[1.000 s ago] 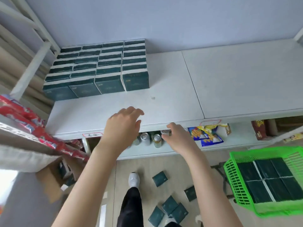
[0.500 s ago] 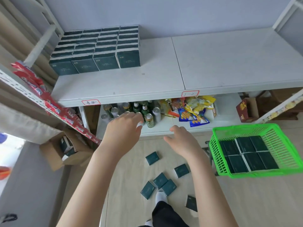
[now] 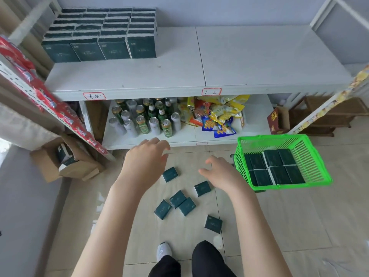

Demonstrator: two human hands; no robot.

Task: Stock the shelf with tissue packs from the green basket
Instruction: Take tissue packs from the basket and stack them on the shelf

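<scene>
shelf (image 3: 179, 76), far left: tissue packs (image 3: 113, 47) are stood upright in four columns, faces turned near | left hand (image 3: 144, 163) is held open, empty | six loose packs (image 3: 177, 198) are seen flat on the floor (image 3: 299, 216), long axes mixed | right hand (image 3: 221, 173) is spread, empty | green basket (image 3: 317, 156), right: basket packs (image 3: 279, 174) are laid flat

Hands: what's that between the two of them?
In the head view, one dark green tissue pack shows in the gap between the left hand and right hand; it lies on the floor below, touched by neither.
</scene>
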